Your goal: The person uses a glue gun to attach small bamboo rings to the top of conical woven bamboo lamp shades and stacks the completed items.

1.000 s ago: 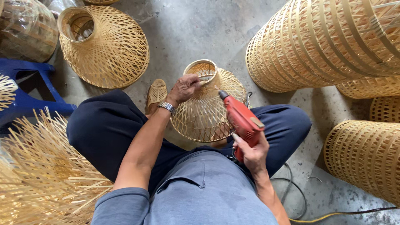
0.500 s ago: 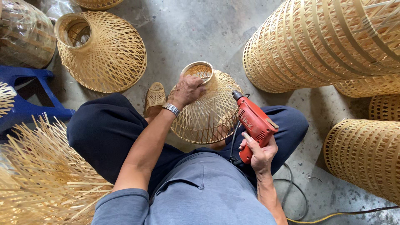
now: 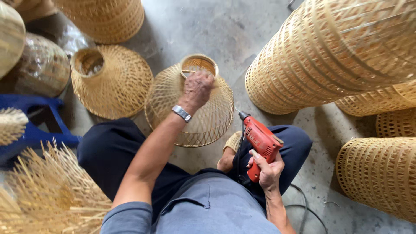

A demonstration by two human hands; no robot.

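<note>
**Seated worker, one woven shade in hand, drill held aside**

We noted the large items first. At upper right a tall stack of woven shades (image 3: 342, 52) leaned across the view, apparently parked out of the working space; we could not count the pieces nested in it. Three more woven pieces sat below it along the right edge, the biggest a barrel-shaped basket (image 3: 381, 177). At upper left we counted one stack at the top edge, one finished cone shade (image 3: 112, 82) resting mouth-down on the concrete floor (image 3: 208, 26), and two rounded pieces at the far left, one seemingly wrapped in clear film. A pile of loose bamboo strips (image 3: 47, 195) lay at lower left, within arm's reach, beside one blue plastic stool (image 3: 32, 130).

The shade being worked (image 3: 190, 108) stood mouth-down on the floor between the knees, collar ring upward, so the top stayed reachable. The left hand (image 3: 197, 89) rested on that collar, fingers curled and closed over the rim, which steadied it. One wristwatch (image 3: 181, 113) sat on that wrist.

The right hand (image 3: 266, 171) was wrapped tight around the grip of one red drill (image 3: 260, 141), bit pointing up and clear of the shade, not touching it. Its cord (image 3: 303, 203) trailed across the floor at the right.
</note>
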